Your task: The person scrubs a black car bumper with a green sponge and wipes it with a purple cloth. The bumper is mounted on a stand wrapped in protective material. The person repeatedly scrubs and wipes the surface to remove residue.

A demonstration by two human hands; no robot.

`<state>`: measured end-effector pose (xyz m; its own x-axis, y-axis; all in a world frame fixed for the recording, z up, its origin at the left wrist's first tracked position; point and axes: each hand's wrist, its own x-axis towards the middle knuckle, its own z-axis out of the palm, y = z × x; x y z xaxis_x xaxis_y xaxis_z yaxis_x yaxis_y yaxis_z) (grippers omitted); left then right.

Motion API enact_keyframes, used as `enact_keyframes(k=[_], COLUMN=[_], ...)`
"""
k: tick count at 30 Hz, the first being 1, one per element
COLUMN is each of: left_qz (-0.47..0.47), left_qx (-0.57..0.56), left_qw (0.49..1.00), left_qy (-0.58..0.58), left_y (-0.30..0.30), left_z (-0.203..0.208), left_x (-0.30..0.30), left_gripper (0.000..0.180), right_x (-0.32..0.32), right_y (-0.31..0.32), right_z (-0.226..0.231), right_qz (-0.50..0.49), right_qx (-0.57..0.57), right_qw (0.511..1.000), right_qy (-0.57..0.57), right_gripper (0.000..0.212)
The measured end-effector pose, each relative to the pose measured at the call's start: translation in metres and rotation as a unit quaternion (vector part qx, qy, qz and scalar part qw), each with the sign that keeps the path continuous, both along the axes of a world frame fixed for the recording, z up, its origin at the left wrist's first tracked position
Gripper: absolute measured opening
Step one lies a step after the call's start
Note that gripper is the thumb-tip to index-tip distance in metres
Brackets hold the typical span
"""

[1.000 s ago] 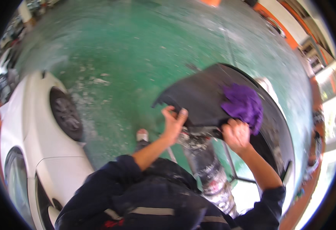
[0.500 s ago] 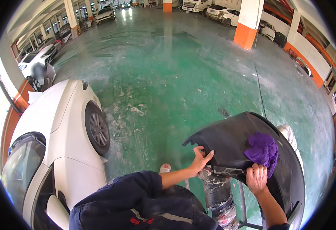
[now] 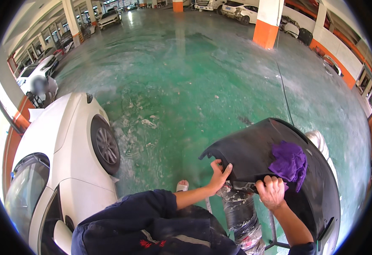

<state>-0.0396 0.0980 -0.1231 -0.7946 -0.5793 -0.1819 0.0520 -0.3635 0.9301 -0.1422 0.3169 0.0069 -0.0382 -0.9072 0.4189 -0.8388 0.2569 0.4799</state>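
Note:
A dark, unglossy car fender with a curved wheel-arch edge lies in front of me at the right, propped on a stand whose padded part is wrapped in stained plastic. My left hand grips its near left corner, thumb on the surface. My right hand is closed at the arch edge, knuckles up. What lies under its fingers is mostly hidden; a small greyish-purple bit shows beside them. A crumpled purple cloth lies on the fender just beyond my right hand.
A white car stands close at my left. A thin dark cable runs across the green floor past the fender to an orange-and-white pillar. Another person is beside a white car at the far left.
My right hand has slid left along the arch edge, away from the cloth and closer to my left hand. The left hand keeps its hold on the corner. The view has shifted slightly.

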Motion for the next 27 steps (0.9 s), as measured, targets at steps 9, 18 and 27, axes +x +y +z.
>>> enact_keyframes(k=[9, 18, 27], left_qz=[0.027, 0.031, 0.016], left_qx=[-0.016, -0.082, -0.115], left_qw=[0.999, 0.996, 0.993], left_qy=[0.003, 0.001, -0.030], left_y=[0.008, 0.003, -0.013], left_z=[0.001, -0.030, 0.005], left_x=[-0.005, -0.004, 0.008], left_gripper=[0.071, 0.074, 0.058], right_x=[0.000, 0.004, 0.010], right_y=[0.004, 0.007, 0.014], right_z=[-0.006, 0.002, 0.025], right_qz=[-0.020, -0.036, -0.107], right_qx=[-0.017, -0.034, -0.011], right_qw=[0.999, 0.999, 0.994], right_qy=[0.026, -0.011, -0.036], right_gripper=[0.015, 0.013, 0.021])
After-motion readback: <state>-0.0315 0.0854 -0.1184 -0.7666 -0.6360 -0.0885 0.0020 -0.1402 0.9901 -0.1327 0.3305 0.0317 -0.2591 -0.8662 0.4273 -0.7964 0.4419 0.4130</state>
